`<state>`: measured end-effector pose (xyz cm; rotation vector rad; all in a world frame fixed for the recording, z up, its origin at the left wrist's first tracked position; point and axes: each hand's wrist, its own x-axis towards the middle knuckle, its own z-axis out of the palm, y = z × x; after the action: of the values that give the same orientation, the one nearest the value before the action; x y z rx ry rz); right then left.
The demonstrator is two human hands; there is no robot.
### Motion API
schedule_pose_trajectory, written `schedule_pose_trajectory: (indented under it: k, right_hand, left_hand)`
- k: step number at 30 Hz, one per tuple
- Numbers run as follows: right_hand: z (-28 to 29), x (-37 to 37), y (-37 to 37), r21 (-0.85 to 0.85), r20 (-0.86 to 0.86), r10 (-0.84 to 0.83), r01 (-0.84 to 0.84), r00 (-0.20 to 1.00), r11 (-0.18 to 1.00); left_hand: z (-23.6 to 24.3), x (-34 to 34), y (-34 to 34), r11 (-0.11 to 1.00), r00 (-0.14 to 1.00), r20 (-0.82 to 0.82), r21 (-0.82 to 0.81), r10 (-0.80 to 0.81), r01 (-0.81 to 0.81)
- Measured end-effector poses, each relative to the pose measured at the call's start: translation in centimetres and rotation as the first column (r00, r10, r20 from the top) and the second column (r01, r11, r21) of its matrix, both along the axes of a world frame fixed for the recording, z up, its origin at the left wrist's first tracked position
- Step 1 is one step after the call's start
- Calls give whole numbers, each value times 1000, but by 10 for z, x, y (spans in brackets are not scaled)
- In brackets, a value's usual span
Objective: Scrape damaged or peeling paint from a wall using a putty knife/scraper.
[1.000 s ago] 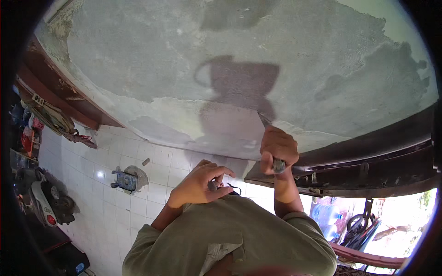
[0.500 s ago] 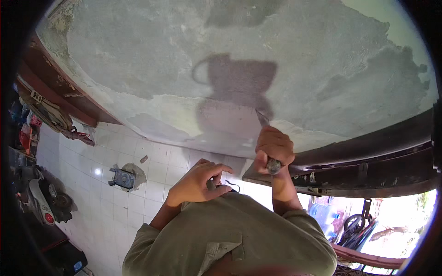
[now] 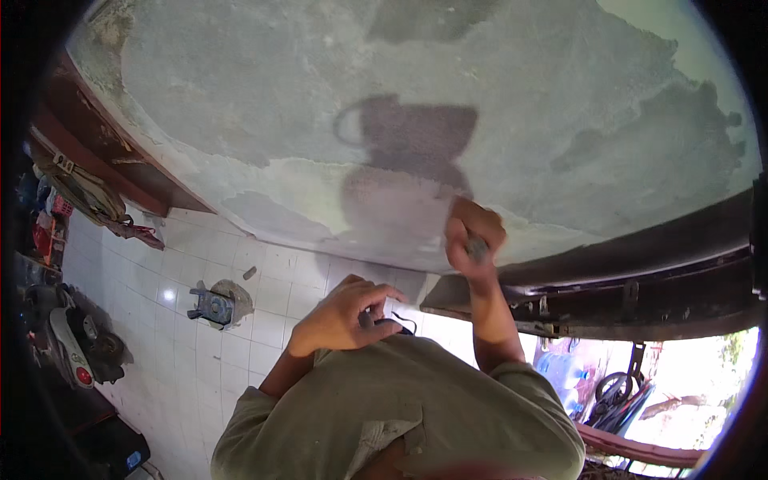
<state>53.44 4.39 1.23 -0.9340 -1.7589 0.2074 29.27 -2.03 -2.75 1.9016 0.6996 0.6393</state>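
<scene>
My right hand [image 3: 474,224] is closed round the handle [image 3: 478,250] of a scraper, its knuckles up close to the grey, patchy plastered wall [image 3: 552,88]. Motion blurs this hand, and the blade barely shows. Lower and to the left, my left hand [image 3: 340,316] is held in front of my chest, off the wall. Its fingers curl round a small dark piece [image 3: 366,319], mostly hidden by the hand, whose kind I cannot make out. A dark shadow [image 3: 416,132] of my head and upper body falls on the wall above both hands.
On the white tiled floor [image 3: 272,320] lie a blue-grey block-like object [image 3: 214,306] and a small brown chunk [image 3: 250,273]. A scooter [image 3: 72,344] stands at the left, below a hanging bag [image 3: 92,192]. A dark ledge [image 3: 640,300] runs along the right.
My right hand has moved up the wall with the scraper, and its blade, plainly seen before, is now hardly visible. My left hand stays about where it was.
</scene>
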Motion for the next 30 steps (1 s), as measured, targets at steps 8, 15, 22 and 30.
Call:
schedule_pose_trajectory:
  k: [8,15,22,30]
  right_hand:
    - [38,23,-46,247,-132,244,-207,961,947]
    - [-12,18,-27,259,-310,147,-65,939,964]
    - [3,17,-36,307,-193,237,-171,952,936]
    - [-18,22,-32,217,-40,167,-155,985,964]
  left_hand:
    - [-7,-8,8,1000,1000,-27,7,11,-11]
    - [-7,-3,14,999,996,-76,36,43,-41]
    - [-2,5,10,997,994,-100,68,37,-30]
    - [-3,15,4,999,996,-88,38,4,-1]
